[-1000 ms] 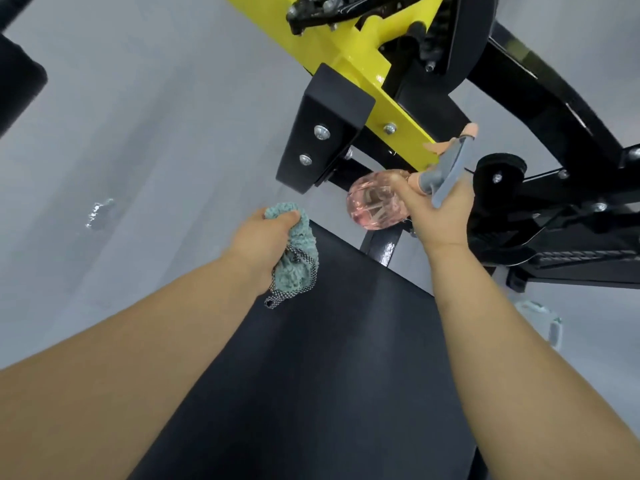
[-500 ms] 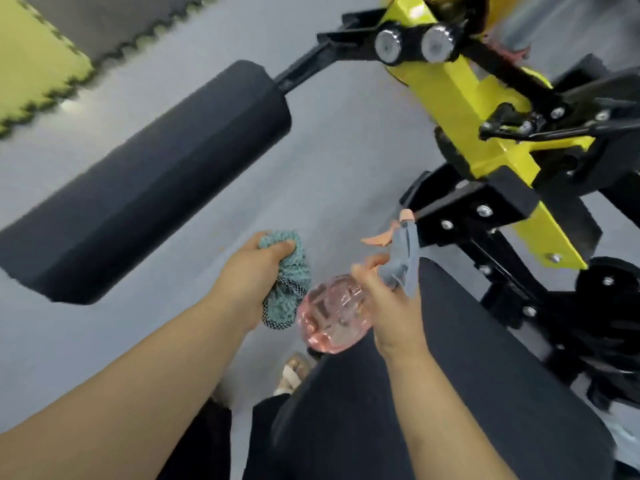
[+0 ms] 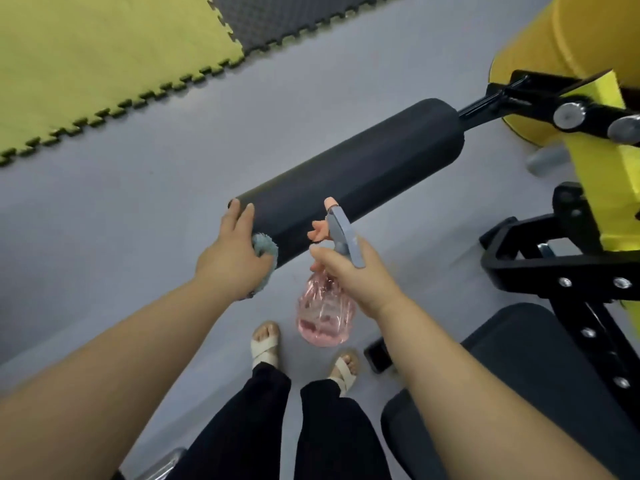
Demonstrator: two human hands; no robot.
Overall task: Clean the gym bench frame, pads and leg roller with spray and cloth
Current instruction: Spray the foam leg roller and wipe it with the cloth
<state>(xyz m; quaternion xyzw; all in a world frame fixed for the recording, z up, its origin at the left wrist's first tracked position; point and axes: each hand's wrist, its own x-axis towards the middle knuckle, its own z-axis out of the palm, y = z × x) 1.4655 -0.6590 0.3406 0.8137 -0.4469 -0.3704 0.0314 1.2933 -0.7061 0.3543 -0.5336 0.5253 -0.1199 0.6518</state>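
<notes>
The step in hand looked to be the leg roller. The left hand lay on the near end of the black foam cylinder of the leg roller, fingers stretched over its edge, with the teal fluffy cloth bunched under the palm and thumb and pressed against the foam. Just beside it the right hand gripped the neck of the pink translucent spray bottle with a grey head, its nozzle aimed at the roller and a finger by the trigger. The yellow and black steel frame and the black padded seat stood to the right, untouched. Next would probably come a squeeze of the trigger, then a wipe along the roller's length.
</notes>
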